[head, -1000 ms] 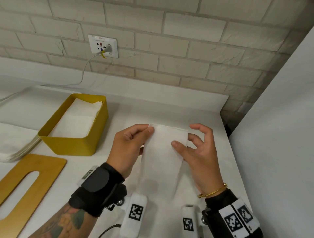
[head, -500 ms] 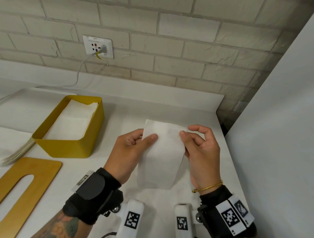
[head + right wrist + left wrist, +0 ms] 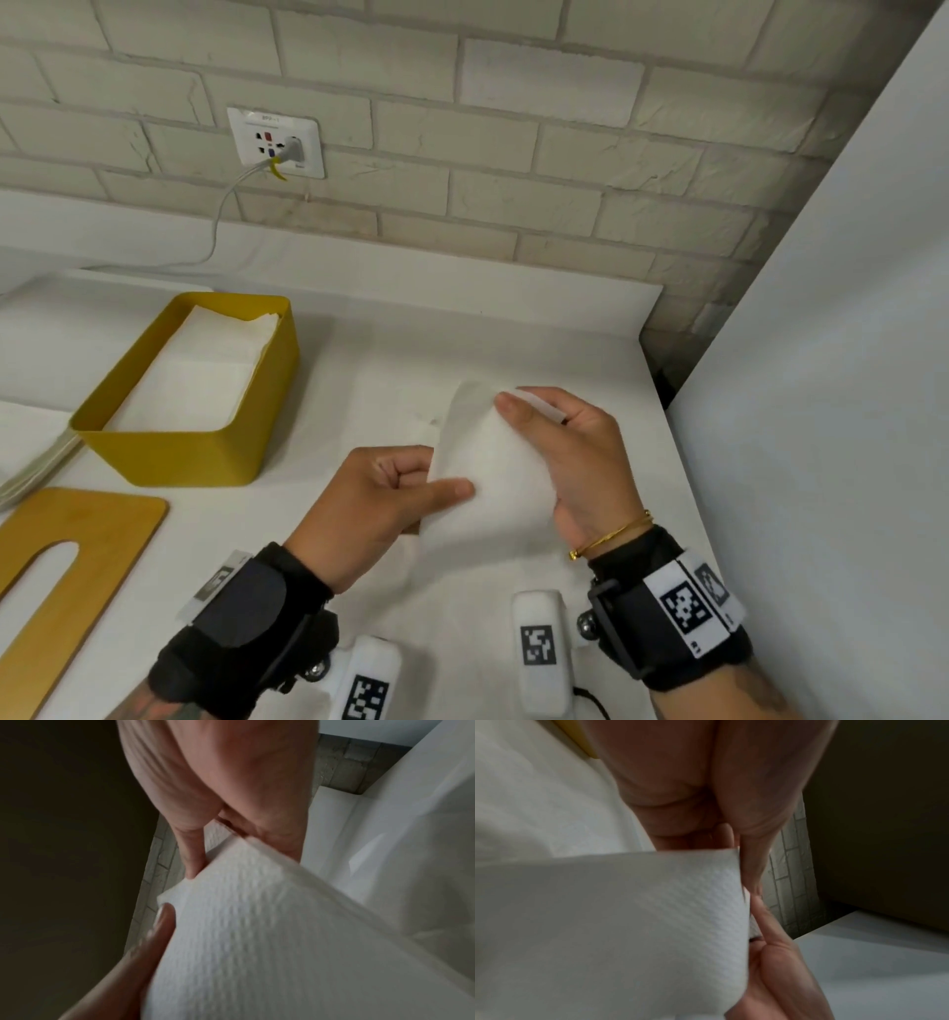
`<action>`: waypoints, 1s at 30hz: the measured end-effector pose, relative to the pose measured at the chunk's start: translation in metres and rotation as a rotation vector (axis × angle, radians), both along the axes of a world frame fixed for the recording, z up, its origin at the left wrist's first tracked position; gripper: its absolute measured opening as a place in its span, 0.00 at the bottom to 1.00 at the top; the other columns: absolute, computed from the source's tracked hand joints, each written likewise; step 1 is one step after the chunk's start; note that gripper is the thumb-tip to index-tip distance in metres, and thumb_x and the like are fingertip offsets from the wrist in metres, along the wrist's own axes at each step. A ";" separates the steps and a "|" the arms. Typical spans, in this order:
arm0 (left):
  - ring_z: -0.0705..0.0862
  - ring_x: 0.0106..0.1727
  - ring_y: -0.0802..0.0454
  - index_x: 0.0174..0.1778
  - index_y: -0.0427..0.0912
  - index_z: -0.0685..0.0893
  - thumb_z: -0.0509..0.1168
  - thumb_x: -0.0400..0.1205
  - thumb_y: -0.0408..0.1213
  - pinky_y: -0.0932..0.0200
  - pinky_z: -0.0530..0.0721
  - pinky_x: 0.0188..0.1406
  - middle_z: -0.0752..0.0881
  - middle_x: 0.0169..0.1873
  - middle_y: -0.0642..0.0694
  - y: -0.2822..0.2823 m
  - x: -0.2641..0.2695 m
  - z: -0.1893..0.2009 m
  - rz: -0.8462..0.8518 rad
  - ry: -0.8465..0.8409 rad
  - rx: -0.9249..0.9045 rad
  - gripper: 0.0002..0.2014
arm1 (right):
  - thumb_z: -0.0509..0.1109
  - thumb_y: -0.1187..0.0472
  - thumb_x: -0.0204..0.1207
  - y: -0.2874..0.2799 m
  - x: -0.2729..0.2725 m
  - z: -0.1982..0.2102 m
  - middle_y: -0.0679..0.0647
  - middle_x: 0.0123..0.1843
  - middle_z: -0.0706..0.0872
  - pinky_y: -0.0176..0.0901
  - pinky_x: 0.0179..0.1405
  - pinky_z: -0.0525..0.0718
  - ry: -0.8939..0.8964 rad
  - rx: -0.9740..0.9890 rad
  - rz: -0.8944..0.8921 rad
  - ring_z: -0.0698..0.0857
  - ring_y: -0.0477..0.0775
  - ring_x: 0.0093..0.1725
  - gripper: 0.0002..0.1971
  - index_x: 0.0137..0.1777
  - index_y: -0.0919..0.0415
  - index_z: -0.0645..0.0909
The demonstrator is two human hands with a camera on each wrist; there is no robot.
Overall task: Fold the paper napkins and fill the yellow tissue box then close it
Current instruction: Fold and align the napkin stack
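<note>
A folded white paper napkin (image 3: 493, 478) is held up off the counter between both hands. My left hand (image 3: 390, 493) pinches its left edge, thumb on top. My right hand (image 3: 570, 452) grips its right side, thumb tip near the top corner. The napkin (image 3: 618, 923) fills the left wrist view, and the right wrist view shows the napkin (image 3: 257, 923) with fingers (image 3: 191, 860) on its far edge. The yellow tissue box (image 3: 169, 452) stands open at the left, with folded napkins (image 3: 205, 370) inside. Its wooden slotted lid (image 3: 97, 545) lies flat in front of it.
A stack of unfolded napkins (image 3: 31, 467) lies at the left edge beside the box. A wall socket (image 3: 277, 141) with a plugged grey cable sits on the brick wall. A white panel (image 3: 832, 411) bounds the counter (image 3: 539, 354) on the right.
Both hands lifted the napkin off the counter. It now looks shorter and is held tilted, with the left hand lower on its edge.
</note>
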State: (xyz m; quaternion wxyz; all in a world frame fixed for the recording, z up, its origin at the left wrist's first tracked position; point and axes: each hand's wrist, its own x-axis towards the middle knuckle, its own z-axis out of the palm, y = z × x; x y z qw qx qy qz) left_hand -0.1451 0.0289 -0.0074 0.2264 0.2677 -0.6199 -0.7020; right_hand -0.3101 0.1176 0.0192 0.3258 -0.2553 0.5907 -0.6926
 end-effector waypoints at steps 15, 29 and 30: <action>0.82 0.74 0.52 0.79 0.49 0.74 0.86 0.58 0.61 0.54 0.82 0.70 0.84 0.73 0.50 -0.022 0.008 0.013 -0.172 0.084 -0.110 0.53 | 0.84 0.56 0.69 -0.005 -0.022 0.042 0.54 0.44 0.93 0.52 0.50 0.87 0.287 -0.095 0.201 0.89 0.55 0.47 0.04 0.42 0.51 0.93; 0.94 0.49 0.48 0.55 0.37 0.89 0.66 0.83 0.39 0.57 0.92 0.45 0.94 0.52 0.40 -0.020 0.002 0.012 0.265 0.194 0.320 0.12 | 0.75 0.58 0.81 0.028 -0.104 0.029 0.54 0.44 0.94 0.44 0.44 0.86 0.396 0.289 -0.083 0.91 0.53 0.42 0.06 0.49 0.60 0.89; 0.94 0.50 0.48 0.57 0.37 0.89 0.64 0.85 0.38 0.57 0.92 0.46 0.94 0.53 0.40 -0.022 0.006 0.010 0.276 0.193 0.348 0.12 | 0.75 0.58 0.81 0.033 -0.111 0.020 0.54 0.45 0.94 0.43 0.44 0.87 0.397 0.387 -0.085 0.91 0.54 0.43 0.06 0.49 0.60 0.89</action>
